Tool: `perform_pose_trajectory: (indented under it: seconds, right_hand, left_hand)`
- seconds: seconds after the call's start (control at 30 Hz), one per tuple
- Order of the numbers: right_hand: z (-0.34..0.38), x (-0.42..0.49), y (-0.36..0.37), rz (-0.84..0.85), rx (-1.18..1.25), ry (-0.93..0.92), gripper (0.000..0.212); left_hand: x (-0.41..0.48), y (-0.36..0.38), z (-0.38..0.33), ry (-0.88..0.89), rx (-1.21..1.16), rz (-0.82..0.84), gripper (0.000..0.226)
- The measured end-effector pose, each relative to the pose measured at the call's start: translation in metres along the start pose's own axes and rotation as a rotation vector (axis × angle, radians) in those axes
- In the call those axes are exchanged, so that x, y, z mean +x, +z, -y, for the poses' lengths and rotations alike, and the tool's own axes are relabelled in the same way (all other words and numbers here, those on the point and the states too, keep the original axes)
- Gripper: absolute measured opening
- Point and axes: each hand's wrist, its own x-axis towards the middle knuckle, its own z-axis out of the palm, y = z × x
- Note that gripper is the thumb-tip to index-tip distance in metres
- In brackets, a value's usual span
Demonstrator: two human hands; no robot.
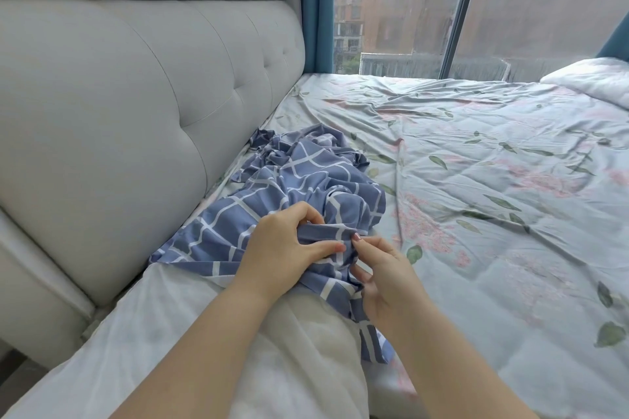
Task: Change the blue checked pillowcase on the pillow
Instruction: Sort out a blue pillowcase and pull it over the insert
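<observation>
Pinching the bunched pillowcase edge, left hand and right hand both grip the fabric with curled fingers above the white pillow.

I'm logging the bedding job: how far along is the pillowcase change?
Done: most of the white pillow lies bare, with the blue checked pillowcase bunched at its far end beside the headboard. In hand: the left hand and right hand both have a grip on the case's edge. I cannot tell whether it is coming off or going on. Left: finish that pull. No second case is visible.
</observation>
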Motion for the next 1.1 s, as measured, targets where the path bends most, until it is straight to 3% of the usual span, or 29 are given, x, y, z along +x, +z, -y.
perform_pose_trajectory:
  seconds: [0.1,0.2,0.43,0.57,0.8,1.0,1.1]
  right_hand:
    - [-0.001,0.001,0.001,-0.022,0.034,0.015,0.012]
    - [0.003,0.007,-0.003,0.029,0.032,0.02,0.024]
    - [0.008,0.018,-0.006,0.206,-0.308,-0.213,0.026]
    - [-0.001,0.02,-0.003,0.068,-0.358,-0.298,0.023]
    - [-0.002,0.026,-0.004,-0.036,-0.176,-0.187,0.004]
    - [-0.001,0.031,-0.005,-0.005,-0.046,-0.044,0.043]
    - [0.004,0.029,0.0,0.13,0.074,-0.049,0.042]
  left_hand:
    - [0.003,0.004,-0.001,-0.01,-0.003,-0.045,0.033]
    - [0.003,0.003,-0.003,-0.006,-0.032,-0.06,0.029]
    - [0.0,-0.003,-0.004,0.035,-0.13,-0.052,0.026]
    - [0.002,0.002,-0.001,0.113,-0.113,-0.097,0.014]
    - [0.006,0.004,0.0,0.343,-0.003,-0.198,0.019]
    - [0.001,0.005,-0.007,0.392,-0.103,-0.081,0.017]
    - [0.001,0.006,-0.005,0.371,-0.126,-0.139,0.022]
